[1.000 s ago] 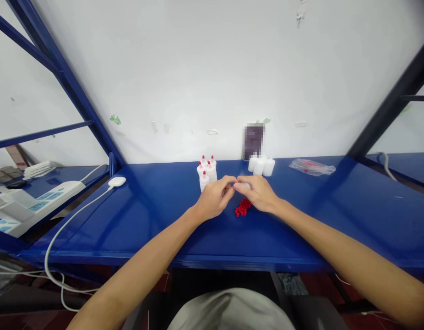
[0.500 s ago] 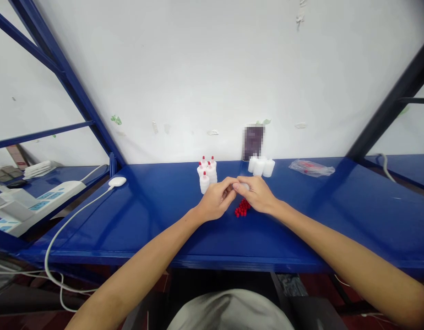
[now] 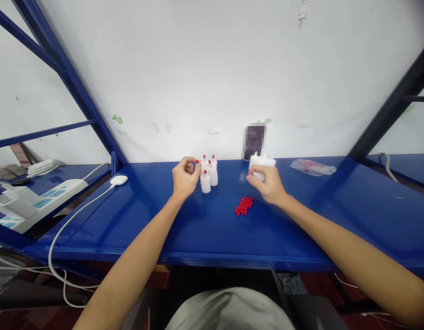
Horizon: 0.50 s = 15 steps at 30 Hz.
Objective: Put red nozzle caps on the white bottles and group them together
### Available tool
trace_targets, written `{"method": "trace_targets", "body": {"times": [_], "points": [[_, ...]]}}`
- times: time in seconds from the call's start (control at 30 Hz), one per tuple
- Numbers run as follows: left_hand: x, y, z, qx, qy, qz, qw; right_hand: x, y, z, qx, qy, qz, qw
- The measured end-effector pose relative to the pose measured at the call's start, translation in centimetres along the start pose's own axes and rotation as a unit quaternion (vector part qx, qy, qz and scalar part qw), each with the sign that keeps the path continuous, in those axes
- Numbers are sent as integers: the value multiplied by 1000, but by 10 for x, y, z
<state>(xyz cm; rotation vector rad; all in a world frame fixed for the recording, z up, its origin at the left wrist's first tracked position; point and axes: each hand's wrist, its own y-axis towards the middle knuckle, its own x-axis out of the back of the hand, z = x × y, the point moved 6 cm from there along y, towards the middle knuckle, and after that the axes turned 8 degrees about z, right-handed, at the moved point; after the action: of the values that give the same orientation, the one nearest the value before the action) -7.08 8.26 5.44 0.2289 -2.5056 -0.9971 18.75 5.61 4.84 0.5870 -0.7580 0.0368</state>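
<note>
My left hand point(image 3: 185, 178) has its fingers curled at the left side of a group of white bottles with red tips point(image 3: 205, 183). A red tip point(image 3: 198, 161) shows at its fingertips, while the bottle body below is mostly hidden. On the right, my right hand point(image 3: 269, 184) is curled around a white bottle point(image 3: 259, 176), partly hidden by the fingers, in front of several white bottles without red tips point(image 3: 263, 160). Between the hands and nearer to me, a pile of small red caps point(image 3: 244, 206) lies on the blue table point(image 3: 212, 233).
A dark, blurred phone-like device point(image 3: 254, 141) leans on the wall behind the uncapped bottles. Farther right lies a clear plastic bag point(image 3: 312, 167) with red inside. At the left are a white charger puck point(image 3: 119, 180) with its cable and a white power strip point(image 3: 50, 199).
My hands, which were together over the red caps around a white item, have moved apart: the left to the red-tipped bottles, the right to the uncapped ones. The cap pile is now fully visible.
</note>
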Motion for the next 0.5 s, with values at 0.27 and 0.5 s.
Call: {"method": "trace_targets", "body": {"times": [0.27,0.5], "points": [[-16,-4,-4,-36,91,85,992,-1,2,-20,-34,-123,305,944],[-12,-9,-17,-88,133,59,985,-2,-4,-16,-24,-53,366,929]]}}
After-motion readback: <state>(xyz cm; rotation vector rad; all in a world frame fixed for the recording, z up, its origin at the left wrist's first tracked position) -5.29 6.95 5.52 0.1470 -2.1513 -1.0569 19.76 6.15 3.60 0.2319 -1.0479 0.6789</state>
